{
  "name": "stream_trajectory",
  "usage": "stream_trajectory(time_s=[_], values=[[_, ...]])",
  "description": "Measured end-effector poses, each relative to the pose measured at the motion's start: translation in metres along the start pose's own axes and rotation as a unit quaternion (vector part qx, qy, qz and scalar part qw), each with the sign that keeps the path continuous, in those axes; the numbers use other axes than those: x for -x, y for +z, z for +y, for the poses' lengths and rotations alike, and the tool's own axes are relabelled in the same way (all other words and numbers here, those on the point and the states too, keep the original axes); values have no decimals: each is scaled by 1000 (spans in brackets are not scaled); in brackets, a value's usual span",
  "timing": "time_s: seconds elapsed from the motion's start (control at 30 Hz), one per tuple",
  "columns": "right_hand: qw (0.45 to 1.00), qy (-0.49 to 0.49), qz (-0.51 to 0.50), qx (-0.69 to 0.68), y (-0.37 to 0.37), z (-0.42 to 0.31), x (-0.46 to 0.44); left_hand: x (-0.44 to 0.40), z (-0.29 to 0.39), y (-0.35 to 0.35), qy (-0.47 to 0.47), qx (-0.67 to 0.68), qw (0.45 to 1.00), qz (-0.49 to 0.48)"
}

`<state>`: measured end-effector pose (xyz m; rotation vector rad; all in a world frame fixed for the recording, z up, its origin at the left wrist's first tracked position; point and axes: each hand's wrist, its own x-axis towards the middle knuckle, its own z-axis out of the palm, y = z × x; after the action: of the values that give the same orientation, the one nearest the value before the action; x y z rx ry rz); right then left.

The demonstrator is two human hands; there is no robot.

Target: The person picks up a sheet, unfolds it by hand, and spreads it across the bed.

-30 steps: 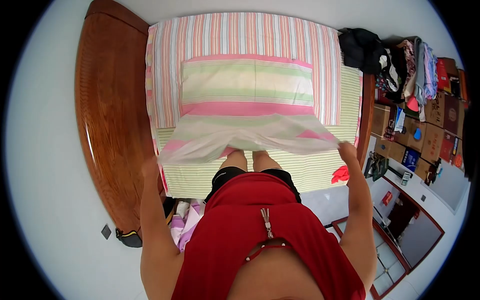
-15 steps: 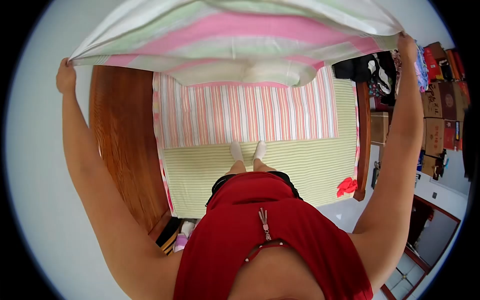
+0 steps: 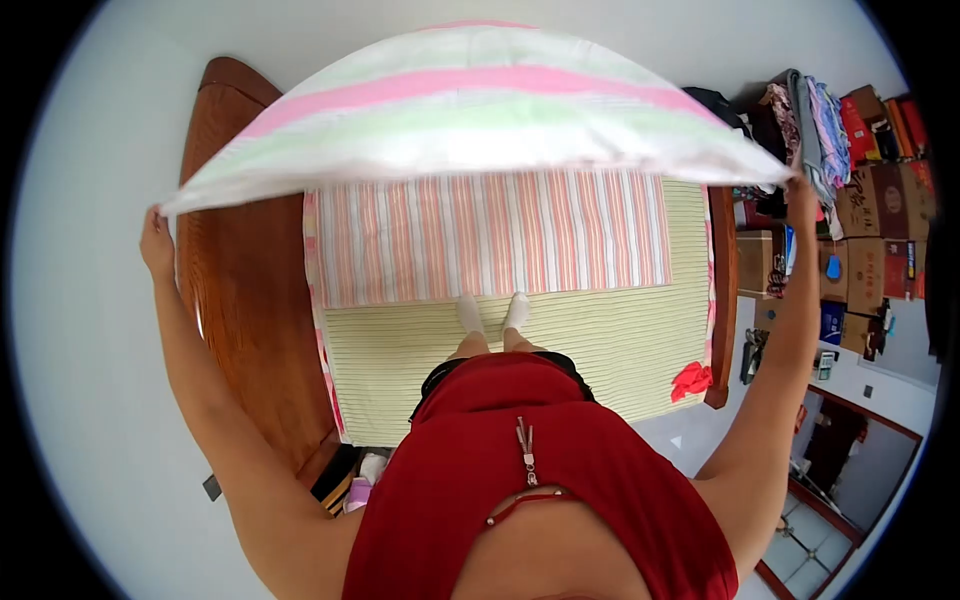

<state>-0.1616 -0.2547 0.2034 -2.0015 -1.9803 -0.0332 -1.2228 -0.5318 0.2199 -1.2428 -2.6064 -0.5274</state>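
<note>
A large sheet with pink, green and white stripes billows in the air between my raised arms. My left hand is closed on its left corner, over the wooden headboard's outer side. At the far right my right hand grips the other corner, slightly blurred. Beneath the sheet, a cloth with narrow red, white and grey stripes lies flat on the bed. Its far part is hidden by the raised sheet. The bed's yellow-green striped cover shows nearer to me, under my white-socked feet.
The wooden headboard rises on the left, with a wooden footboard on the right. A red cloth lies at the bed's near right corner. Cardboard boxes and piled clothes stand beyond the footboard.
The sheet went from low over the bed to high overhead, then came down somewhat and puffed out away from me. Both hands rose and spread, then lowered a little, still holding it.
</note>
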Motion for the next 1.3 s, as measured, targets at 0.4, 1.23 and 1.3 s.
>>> stream_trajectory(time_s=[0.4,1.23,1.3], values=[[970,-80,-201,108,221,-69,135,137,-28,223,42,-127,964,-232],[771,-263,-434,384,341,-5,267,337,-120,360,238,-247,838,-425],[765,-268,-435,392,340,2,276,343,-124,364,229,-248,828,-447]])
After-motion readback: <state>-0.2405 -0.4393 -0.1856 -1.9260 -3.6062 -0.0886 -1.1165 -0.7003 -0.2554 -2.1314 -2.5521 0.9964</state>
